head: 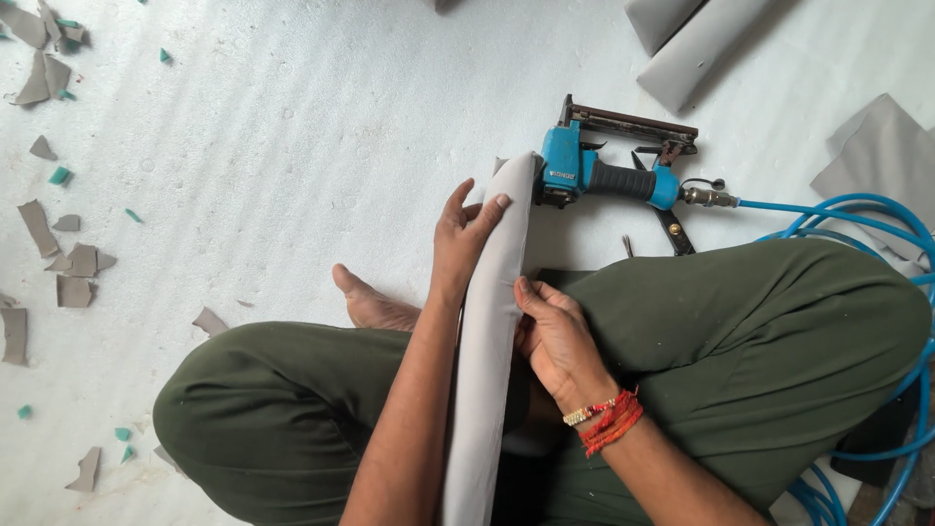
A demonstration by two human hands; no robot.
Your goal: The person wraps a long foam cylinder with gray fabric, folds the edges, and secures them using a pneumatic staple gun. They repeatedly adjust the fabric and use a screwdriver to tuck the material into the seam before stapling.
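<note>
Upholstery workshop, pneumatic stapler [599,175], fabric scraps [73,263]

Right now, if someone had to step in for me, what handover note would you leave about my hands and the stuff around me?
Left hand: gripping the top of the long grey fabric-covered piece, fingers wrapped over its edge.
Right hand: pinching the fabric along the piece's right side, mid-length.
The piece stands between the crossed legs, its upper end beside the blue pneumatic stapler, which lies untouched on the white floor with its blue air hose attached.
Done: grey covering sits smooth over the visible face.
Left: cannot tell whether the edges are fastened.
</note>
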